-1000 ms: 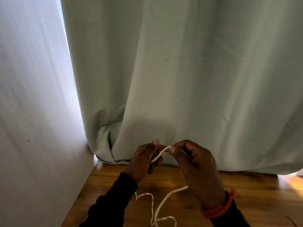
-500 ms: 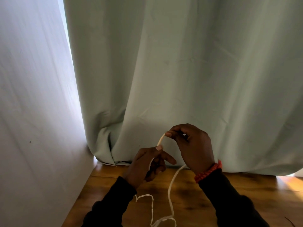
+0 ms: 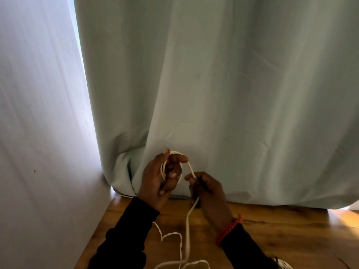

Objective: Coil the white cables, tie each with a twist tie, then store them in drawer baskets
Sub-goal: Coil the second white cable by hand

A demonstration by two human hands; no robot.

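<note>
A white cable [image 3: 187,226] runs from both hands down onto the wooden table [image 3: 281,235], where its loose part lies in bends near the bottom edge. My left hand [image 3: 157,181] holds a small coil of the cable looped around its fingers, thumb on top. Just to the right, my right hand [image 3: 207,193] pinches the strand that leaves the coil, between thumb and forefinger, with the cable trailing down below it. An orange beaded bracelet [image 3: 229,228] sits on the right wrist. Another bit of white cable [image 3: 282,265] shows at the bottom right edge.
A pale green curtain [image 3: 223,84] hangs right behind the hands and reaches the table's far edge. A white wall [image 3: 38,133] closes off the left side. Bare wood extends to the right of my arms.
My right hand carried the cable up over the left hand and came down to the right of it. A loop now lies around the left fingers, and the left hand has risen slightly.
</note>
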